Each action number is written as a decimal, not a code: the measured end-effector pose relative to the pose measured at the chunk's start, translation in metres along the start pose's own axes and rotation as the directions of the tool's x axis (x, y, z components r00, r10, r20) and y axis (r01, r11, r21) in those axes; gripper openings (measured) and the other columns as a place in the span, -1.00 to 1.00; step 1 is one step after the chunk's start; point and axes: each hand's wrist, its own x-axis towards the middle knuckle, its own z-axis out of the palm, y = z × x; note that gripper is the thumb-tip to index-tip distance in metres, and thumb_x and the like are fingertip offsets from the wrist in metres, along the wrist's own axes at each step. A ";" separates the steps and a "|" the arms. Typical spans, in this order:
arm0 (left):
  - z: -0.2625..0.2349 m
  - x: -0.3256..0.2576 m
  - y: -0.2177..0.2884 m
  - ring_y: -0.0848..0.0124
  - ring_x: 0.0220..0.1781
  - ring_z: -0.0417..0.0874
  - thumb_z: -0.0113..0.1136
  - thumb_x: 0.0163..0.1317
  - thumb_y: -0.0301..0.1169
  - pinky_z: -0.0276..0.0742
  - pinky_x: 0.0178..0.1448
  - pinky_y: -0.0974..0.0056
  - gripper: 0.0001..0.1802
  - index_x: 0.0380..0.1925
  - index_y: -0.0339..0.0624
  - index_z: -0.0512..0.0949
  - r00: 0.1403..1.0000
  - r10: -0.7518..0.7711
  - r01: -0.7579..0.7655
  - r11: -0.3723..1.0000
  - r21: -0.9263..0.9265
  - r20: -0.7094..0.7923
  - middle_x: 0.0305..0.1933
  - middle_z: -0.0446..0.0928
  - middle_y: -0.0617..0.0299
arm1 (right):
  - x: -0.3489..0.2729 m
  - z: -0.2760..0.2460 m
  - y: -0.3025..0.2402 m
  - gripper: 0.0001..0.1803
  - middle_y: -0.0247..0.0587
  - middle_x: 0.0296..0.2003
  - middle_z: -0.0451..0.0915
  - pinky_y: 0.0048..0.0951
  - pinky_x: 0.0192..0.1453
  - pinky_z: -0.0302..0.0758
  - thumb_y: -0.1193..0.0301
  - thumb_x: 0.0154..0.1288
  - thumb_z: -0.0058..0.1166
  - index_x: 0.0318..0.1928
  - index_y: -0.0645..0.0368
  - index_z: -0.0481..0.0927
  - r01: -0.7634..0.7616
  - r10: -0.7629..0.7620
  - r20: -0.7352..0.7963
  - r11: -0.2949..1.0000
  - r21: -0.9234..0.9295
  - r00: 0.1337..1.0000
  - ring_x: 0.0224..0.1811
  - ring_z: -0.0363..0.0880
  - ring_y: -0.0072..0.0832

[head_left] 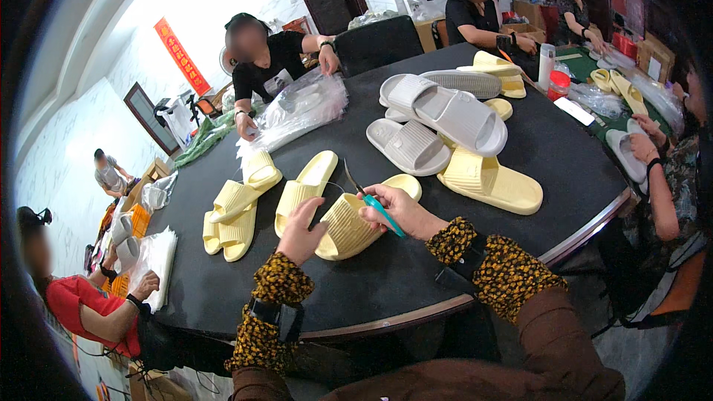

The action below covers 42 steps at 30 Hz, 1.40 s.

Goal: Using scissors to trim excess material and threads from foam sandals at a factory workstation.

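Note:
My right hand (394, 212) grips a pair of small scissors (382, 215) with teal handles. Their dark, curved tip points up and away, above the table. My left hand (301, 234) is held with thumb and fingers apart, and no object shows in it. A ribbed yellow slipper (349, 232) lies between and just under my hands, its far end by the scissors. Beside my left hand is another yellow slipper (316, 171). A thin pale strand (327, 184) arches near the scissors; where its ends go I cannot tell.
More yellow slippers (238, 215) are stacked to the left on the black table (445, 267). Grey slippers (449, 111) pile up with yellow ones at the right. Across from me, a person handles clear plastic bags (297, 111). Other people sit around; a bottle (546, 65) and red-lidded jar (558, 85) stand far right.

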 end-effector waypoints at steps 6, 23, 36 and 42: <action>0.016 0.025 0.013 -0.04 0.28 0.19 0.23 0.00 -0.32 0.15 0.32 0.04 -0.35 0.16 0.13 0.29 0.938 0.050 -0.140 0.960 0.243 0.342 0.29 0.17 0.04 | 0.000 0.005 0.000 -0.55 -0.39 -0.43 0.46 -0.69 -0.44 0.43 0.32 0.19 0.12 0.04 0.23 0.36 0.029 -0.029 0.008 0.999 0.044 1.000 -0.45 0.46 -0.71; -0.007 0.069 -0.026 0.09 0.30 0.18 0.20 0.00 0.05 0.05 0.30 0.05 -0.45 0.00 0.12 0.46 0.921 -0.158 -0.045 0.865 0.499 0.355 0.23 0.25 0.02 | -0.003 0.002 -0.004 -0.51 -0.42 -0.43 0.47 -0.70 -0.47 0.40 0.25 0.18 0.13 0.04 0.27 0.37 0.000 0.000 0.017 1.000 0.014 1.000 -0.48 0.44 -0.75; -0.011 0.080 -0.029 0.14 -0.02 0.50 0.12 0.01 0.20 0.24 0.12 0.07 -0.40 -0.19 -0.08 0.53 0.876 -0.264 -0.026 0.810 0.585 0.404 -0.18 0.55 0.07 | -0.001 0.001 0.000 -0.52 -0.41 -0.43 0.47 -0.72 -0.47 0.39 0.25 0.18 0.12 0.03 0.27 0.37 0.006 -0.006 0.012 1.000 -0.008 1.000 -0.48 0.44 -0.75; -0.013 0.075 -0.014 0.16 -0.32 0.63 0.10 0.04 0.20 0.48 -0.17 0.13 -0.41 -0.35 -0.16 0.57 0.837 -0.340 0.079 0.851 0.520 0.429 -0.39 0.59 0.01 | -0.002 0.001 -0.002 -0.51 -0.40 -0.42 0.47 -0.71 -0.47 0.40 0.24 0.18 0.13 0.03 0.27 0.37 0.023 -0.023 0.016 0.999 -0.027 1.000 -0.48 0.44 -0.74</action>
